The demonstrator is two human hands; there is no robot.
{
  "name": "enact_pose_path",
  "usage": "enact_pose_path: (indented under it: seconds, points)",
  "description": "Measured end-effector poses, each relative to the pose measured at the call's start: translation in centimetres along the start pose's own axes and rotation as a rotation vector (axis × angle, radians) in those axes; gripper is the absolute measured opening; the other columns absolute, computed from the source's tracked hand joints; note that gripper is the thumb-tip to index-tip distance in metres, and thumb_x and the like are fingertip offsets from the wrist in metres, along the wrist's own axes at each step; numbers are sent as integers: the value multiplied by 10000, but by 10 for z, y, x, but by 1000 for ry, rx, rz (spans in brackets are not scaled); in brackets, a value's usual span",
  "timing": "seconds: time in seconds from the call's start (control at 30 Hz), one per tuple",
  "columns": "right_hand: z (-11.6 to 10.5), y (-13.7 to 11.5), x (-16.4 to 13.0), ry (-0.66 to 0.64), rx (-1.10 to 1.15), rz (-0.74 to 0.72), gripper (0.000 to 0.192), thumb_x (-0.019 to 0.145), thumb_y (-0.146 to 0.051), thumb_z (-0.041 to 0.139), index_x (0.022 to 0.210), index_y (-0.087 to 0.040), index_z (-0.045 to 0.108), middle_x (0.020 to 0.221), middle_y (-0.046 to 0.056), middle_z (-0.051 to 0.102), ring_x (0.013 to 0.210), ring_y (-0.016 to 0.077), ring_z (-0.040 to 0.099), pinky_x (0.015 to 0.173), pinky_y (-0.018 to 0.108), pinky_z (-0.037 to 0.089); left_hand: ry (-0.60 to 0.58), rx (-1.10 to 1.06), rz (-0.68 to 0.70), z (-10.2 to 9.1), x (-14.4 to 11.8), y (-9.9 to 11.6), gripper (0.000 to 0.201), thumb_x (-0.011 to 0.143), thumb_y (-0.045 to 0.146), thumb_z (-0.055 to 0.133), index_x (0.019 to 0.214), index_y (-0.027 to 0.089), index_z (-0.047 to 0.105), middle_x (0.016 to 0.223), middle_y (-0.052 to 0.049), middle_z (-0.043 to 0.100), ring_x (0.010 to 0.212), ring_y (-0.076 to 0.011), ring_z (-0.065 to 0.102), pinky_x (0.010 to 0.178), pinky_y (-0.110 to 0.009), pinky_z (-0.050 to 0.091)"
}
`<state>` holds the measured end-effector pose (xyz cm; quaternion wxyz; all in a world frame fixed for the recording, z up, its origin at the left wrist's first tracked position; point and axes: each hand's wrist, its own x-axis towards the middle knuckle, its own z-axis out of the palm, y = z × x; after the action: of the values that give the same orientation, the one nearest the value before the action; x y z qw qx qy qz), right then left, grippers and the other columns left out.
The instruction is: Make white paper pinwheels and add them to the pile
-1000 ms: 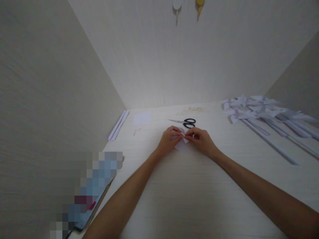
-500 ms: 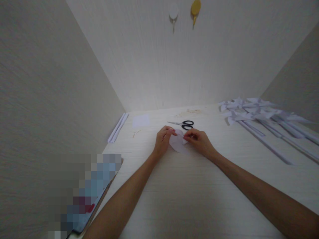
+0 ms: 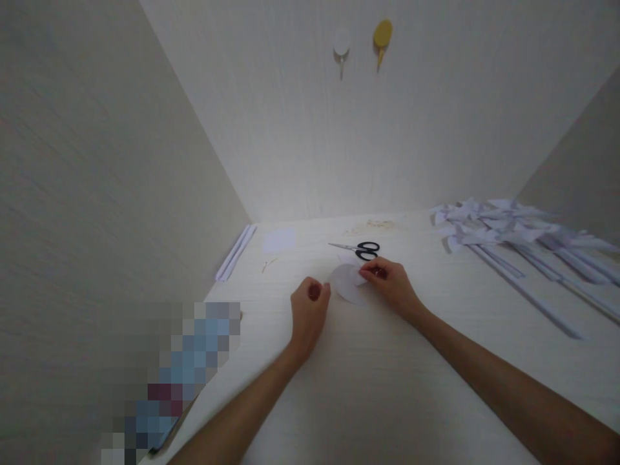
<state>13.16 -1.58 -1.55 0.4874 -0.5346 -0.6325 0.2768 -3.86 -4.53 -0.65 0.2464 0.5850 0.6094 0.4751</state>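
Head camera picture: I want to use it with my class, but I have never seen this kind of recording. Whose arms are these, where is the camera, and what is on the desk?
There is no machine here. A person wears a camera on the head, looking forward and down, so both bare arms reach in from the bottom edge. The right hand pinches a small white paper piece that lies on the pale desk. The left hand is curled into a loose fist just beside the paper; whether it holds anything cannot be told. Behind the paper lie black-handled scissors. Far right is a heap of folded white paper pinwheels on sticks. Far left lie rolled paper sticks and a small paper square. Two hooks hang on the back wall.
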Motion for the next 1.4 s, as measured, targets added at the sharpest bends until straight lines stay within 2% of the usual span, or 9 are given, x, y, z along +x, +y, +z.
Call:
enact_pose_path:
  seconds: [0.13, 0.3, 0.47, 0.63, 0.8, 0.93, 1.17, 1.4]
  points:
    - [0, -2, -1, 17, 12, 9, 119, 640, -260, 577, 653, -146, 609, 569, 17, 572, 502, 116, 474, 474, 242, 360, -43, 101, 53, 6, -1, 3, 160, 610, 286, 609, 608, 151, 524, 544, 17, 530, 501, -100, 494, 500, -229, 397]
    - [0, 0, -1, 38, 33, -4, 123, 637, -270, 581, 651, -151, 608, 575, 18, 578, 500, 116, 476, 470, 242, 365, -42, 172, 181, 18, 3, 0, 77, 634, 207, 594, 683, 148, 595, 630, -17, 605, 563, -116, 543, 571, -261, 443]
    - [1, 2, 0, 45, 48, -11, 123, 631, -273, 587, 650, -153, 608, 593, 27, 593, 512, 120, 487, 487, 248, 384, -48, 246, 291, 24, 7, 0, 135, 635, 142, 586, 766, 149, 616, 707, -34, 628, 609, -129, 563, 602, -269, 458]
    - [0, 3, 1, 47, 65, 14, 124, 633, -272, 589, 666, -154, 610, 628, 41, 615, 549, 138, 521, 533, 272, 416, -96, 401, 493, 26, 11, 2, 215, 699, 98, 500, 849, 189, 623, 824, -37, 635, 683, -127, 570, 631, -244, 448]
    - [1, 2, 0, 48, 77, 39, 122, 642, -265, 583, 669, -148, 603, 635, 46, 610, 566, 143, 521, 551, 279, 416, -59, 639, 669, 24, 15, 2, 178, 737, 125, 481, 817, 191, 626, 812, -38, 640, 692, -143, 563, 580, -237, 415]
    - [1, 1, 0, 36, 74, 39, 102, 638, -253, 588, 662, -155, 602, 623, 34, 605, 559, 136, 517, 547, 272, 410, -28, 713, 799, 20, 19, -3, 185, 764, 133, 457, 834, 194, 617, 813, -39, 638, 662, -128, 551, 530, -219, 370]
    - [2, 3, 0, 23, 59, 3, 98, 634, -269, 595, 647, -172, 592, 613, 22, 596, 561, 134, 518, 543, 267, 411, -48, 644, 782, 20, 24, -8, 157, 773, 173, 456, 744, 201, 608, 824, -10, 626, 608, -90, 531, 511, -195, 348]
    - [1, 3, -1, -7, 11, -7, 85, 655, -249, 575, 660, -164, 585, 629, 28, 590, 566, 132, 501, 547, 268, 402, -174, 494, 673, 23, 24, -4, 111, 709, 104, 497, 692, 176, 580, 940, -29, 632, 769, -128, 574, 633, -225, 431]
